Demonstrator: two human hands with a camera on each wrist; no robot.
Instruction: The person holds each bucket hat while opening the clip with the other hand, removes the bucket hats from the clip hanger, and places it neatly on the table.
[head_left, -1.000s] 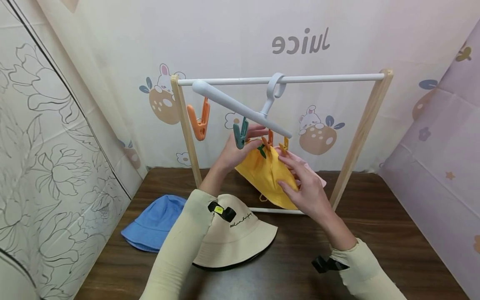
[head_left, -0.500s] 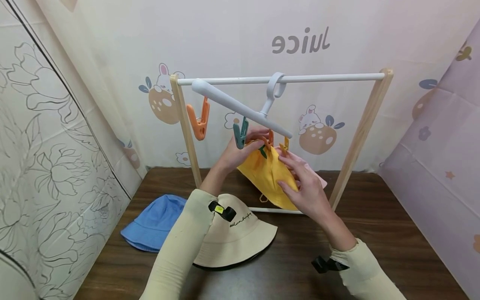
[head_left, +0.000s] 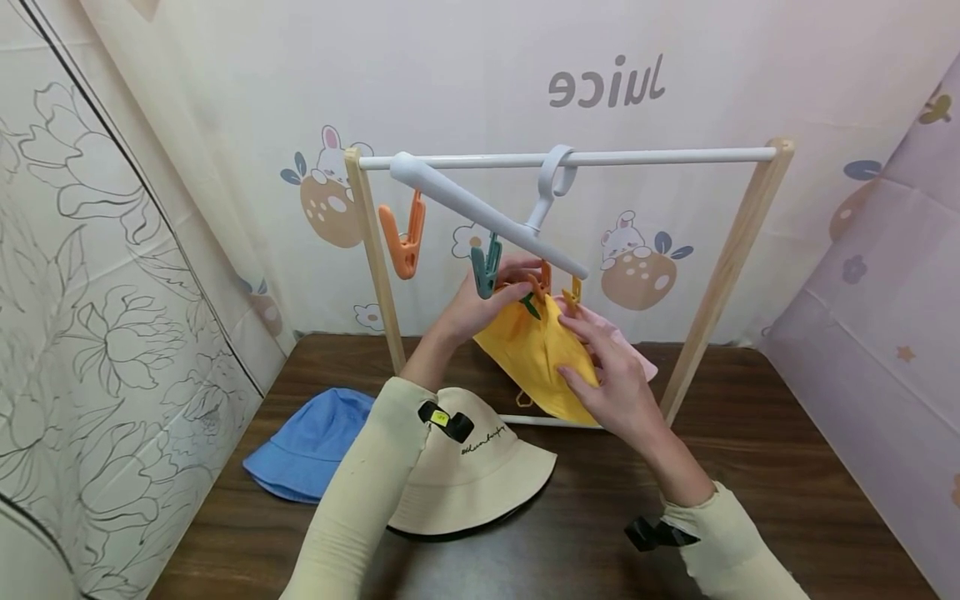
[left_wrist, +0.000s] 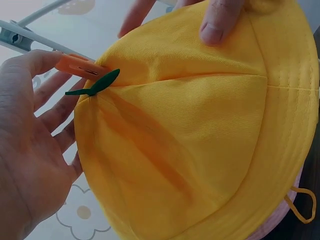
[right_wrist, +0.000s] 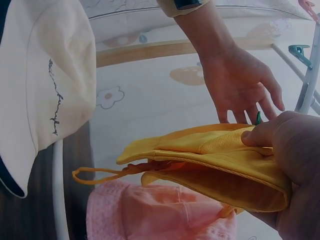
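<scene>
A yellow bucket hat (head_left: 528, 358) with a green sprout on its crown hangs below the white hanger (head_left: 465, 200). My right hand (head_left: 624, 379) grips it, thumb on the near side and fingers behind. My left hand (head_left: 476, 304) pinches an orange clothespin (left_wrist: 79, 67) at the crown, beside the sprout. In the right wrist view the hat's folded brim and yellow cord loop face the camera. Behind it, a pink hat (right_wrist: 150, 210) hangs near a yellow clothespin (head_left: 573, 292), partly hidden by the yellow one.
A teal clothespin (head_left: 486, 267) and another orange clothespin (head_left: 403, 242) hang from the hanger. The hanger hooks over the rack's white bar (head_left: 660, 156). A beige hat (head_left: 480, 475) and a blue hat (head_left: 318, 446) lie on the dark wooden table (head_left: 750, 500).
The yellow hat's crown and left edge have shifted slightly to the right. Both hands stay at nearly the same places, and the head view has moved a little.
</scene>
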